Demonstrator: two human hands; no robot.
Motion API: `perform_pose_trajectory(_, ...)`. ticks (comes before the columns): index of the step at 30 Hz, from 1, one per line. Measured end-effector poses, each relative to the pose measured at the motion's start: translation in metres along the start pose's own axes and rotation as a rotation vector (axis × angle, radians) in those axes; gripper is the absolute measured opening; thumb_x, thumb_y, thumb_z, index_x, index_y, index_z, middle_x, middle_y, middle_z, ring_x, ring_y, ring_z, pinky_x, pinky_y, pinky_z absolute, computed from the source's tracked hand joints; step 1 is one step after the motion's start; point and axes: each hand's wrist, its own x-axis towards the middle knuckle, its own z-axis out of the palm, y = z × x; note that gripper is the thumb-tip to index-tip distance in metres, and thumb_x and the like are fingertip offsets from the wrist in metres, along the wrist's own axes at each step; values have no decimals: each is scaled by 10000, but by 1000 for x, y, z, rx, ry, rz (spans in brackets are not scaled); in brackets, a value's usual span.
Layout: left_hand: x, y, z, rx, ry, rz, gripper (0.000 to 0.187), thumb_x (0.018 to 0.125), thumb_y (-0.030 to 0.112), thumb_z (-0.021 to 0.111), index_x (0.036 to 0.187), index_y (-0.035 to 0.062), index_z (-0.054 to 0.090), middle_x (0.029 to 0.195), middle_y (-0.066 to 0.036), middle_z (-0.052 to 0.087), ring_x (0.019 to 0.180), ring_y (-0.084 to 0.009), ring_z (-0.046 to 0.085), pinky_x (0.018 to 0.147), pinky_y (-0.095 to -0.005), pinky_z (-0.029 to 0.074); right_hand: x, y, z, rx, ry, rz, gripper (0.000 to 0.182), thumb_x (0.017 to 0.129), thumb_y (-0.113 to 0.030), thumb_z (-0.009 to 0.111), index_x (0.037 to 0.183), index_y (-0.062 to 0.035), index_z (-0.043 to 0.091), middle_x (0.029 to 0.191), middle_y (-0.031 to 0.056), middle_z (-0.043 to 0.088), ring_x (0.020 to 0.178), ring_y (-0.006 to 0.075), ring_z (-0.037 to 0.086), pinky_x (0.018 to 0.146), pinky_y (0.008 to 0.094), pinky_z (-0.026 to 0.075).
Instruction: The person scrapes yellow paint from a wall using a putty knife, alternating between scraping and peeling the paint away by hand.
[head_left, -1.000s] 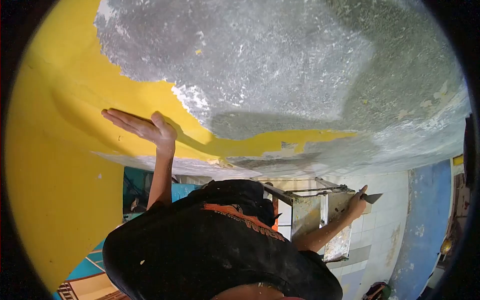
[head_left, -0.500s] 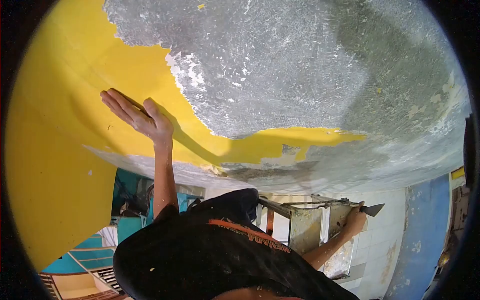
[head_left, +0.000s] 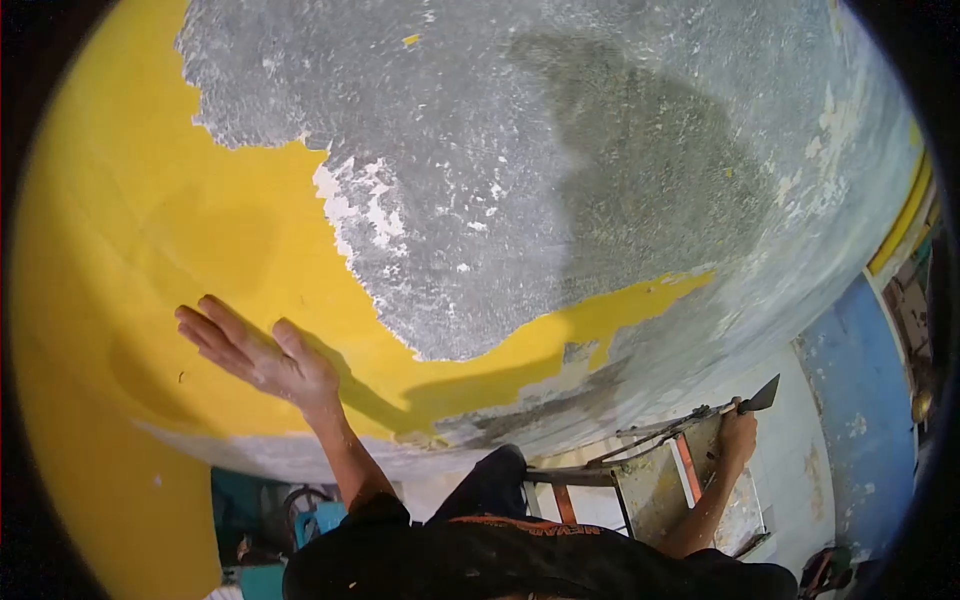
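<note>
My left hand (head_left: 265, 360) lies with fingers spread against the yellow paint (head_left: 240, 220) of the wall, left of a large bare grey patch (head_left: 470, 190). Down at the right, my right hand (head_left: 738, 436) is wrapped round the handle of a scraper (head_left: 763, 394), beside the top of a worn ladder (head_left: 650, 485). The scraper's pointed metal blade points up and right, apart from the wall. A yellow strip (head_left: 540, 345) of paint runs below the grey patch, with ragged edges. My shadow falls on the wall.
A blue wall section (head_left: 865, 410) stands at the right, past a pale tiled surface (head_left: 800, 480). Below left are teal items (head_left: 262, 580) and a dark cluttered area. My knee (head_left: 490, 480) is near the foot of the painted wall, beside the ladder.
The view has tilted up and turned, so the wall patch and both hands appear lower. My left hand remains at the yellow paint and my right hand still holds the scraper by the ladder.
</note>
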Motion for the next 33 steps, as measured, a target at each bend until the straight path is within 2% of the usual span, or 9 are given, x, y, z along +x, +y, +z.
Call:
perform_pose_trajectory(2, -3, -2, 0, 26, 18, -51, 609, 936, 435, 306, 1387, 28, 264, 1452, -179, 200, 1341, -355, 163, 1066, -479, 141, 0, 0, 6, -20, 7, 11, 401, 873, -427, 407, 1047, -135, 621, 971, 235, 604, 943, 402, 562, 794, 476, 435)
perform_pose_trajectory(8, 0, -6, 5, 35, 79, -117, 721, 900, 557, 285, 1399, 38, 234, 1453, -163, 211, 1339, -346, 185, 1058, -504, 123, -2, 2, 6, -4, 21, -17, 348, 874, -366, 426, 1055, -137, 617, 1020, 224, 596, 971, 403, 555, 820, 474, 429)
perform_pose_trajectory(9, -3, -4, 3, 37, 57, -146, 718, 899, 558, 283, 1399, 45, 240, 1454, -162, 210, 1337, -349, 190, 1057, -508, 123, 2, 1, 10, -64, 48, 15, 350, 871, -340, 434, 1064, -109, 613, 1035, 212, 598, 997, 386, 552, 839, 461, 424)
perform_pose_trajectory(11, -9, -12, 1, 38, 39, -129, 692, 900, 542, 293, 1398, 63, 258, 1455, -167, 206, 1337, -356, 189, 1051, -524, 131, 59, 61, 59, 196, -14, -136, 353, 859, -297, 465, 1067, -47, 602, 1025, 234, 598, 1006, 366, 561, 844, 427, 428)
perform_pose_trajectory(13, -14, -17, 1, 49, 60, -117, 685, 900, 535, 297, 1397, 64, 264, 1454, -170, 204, 1339, -358, 184, 1046, -535, 133, 50, 45, 40, 323, -181, -199, 389, 874, -291, 437, 1010, 48, 570, 931, 258, 615, 923, 386, 586, 777, 428, 430)
perform_pose_trajectory(16, -15, -26, 1, -5, 11, -138, 678, 896, 528, 318, 1393, 68, 278, 1453, -179, 202, 1336, -371, 182, 1026, -568, 150, 49, 57, 44, 345, -42, -357, 434, 875, -328, 427, 980, 71, 559, 928, 304, 591, 909, 443, 558, 759, 439, 428)
perform_pose_trajectory(18, -12, -26, -2, 43, 12, -94, 667, 895, 519, 334, 1391, 76, 288, 1451, -183, 205, 1328, -386, 193, 1019, -573, 161, 58, 62, 46, 124, 5, -288, 465, 871, -354, 419, 978, 78, 555, 930, 331, 572, 923, 466, 539, 764, 459, 423)
perform_pose_trajectory(23, -12, -28, -5, -26, 16, -112, 648, 847, 416, 502, 1392, 123, 307, 1459, -162, 201, 1324, -392, 203, 1007, -591, 168, 40, 44, 31, 28, -34, -264, 478, 871, -369, 390, 991, 65, 552, 970, 336, 560, 989, 474, 511, 808, 479, 422)
perform_pose_trajectory(33, -14, -32, -10, -28, -7, -112, 633, 841, 427, 496, 1384, 147, 331, 1456, -160, 211, 1330, -379, 199, 1017, -581, 173, 37, 32, 28, -23, 23, -198, 474, 865, -403, 388, 1011, 4, 583, 999, 297, 579, 1005, 451, 523, 827, 476, 424)
